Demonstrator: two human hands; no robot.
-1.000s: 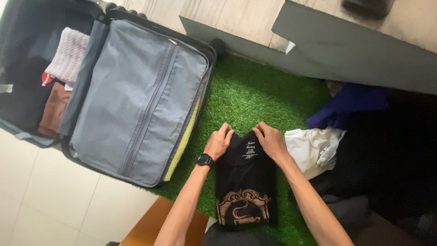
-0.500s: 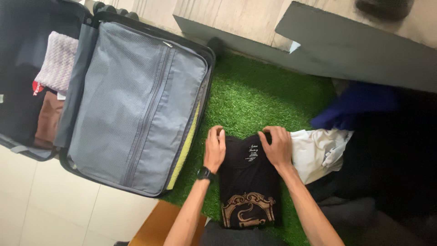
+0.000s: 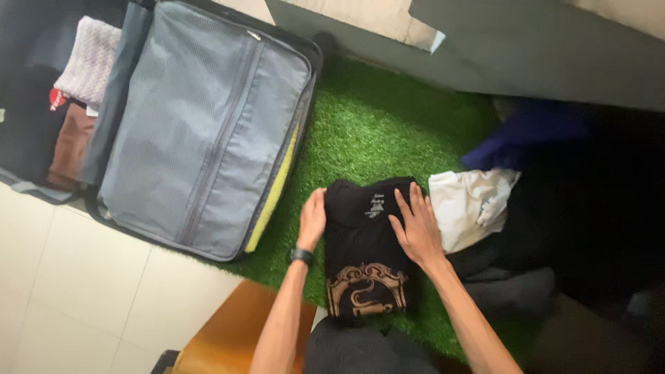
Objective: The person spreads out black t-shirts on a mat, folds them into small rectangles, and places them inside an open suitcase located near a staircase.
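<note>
Head view: a folded black cotton T-shirt with a brown ornamental print [image 3: 365,242] lies on the green artificial-grass mat [image 3: 374,131], well right of the open grey fabric-lined suitcase [image 3: 201,131]. The left hand [image 3: 312,220], fingers together and flat, presses the shirt's left edge. The right hand [image 3: 418,228] rests on top, fingers spread wide. A crumpled white cloth [image 3: 471,204] lies touching the shirt's right side.
</note>
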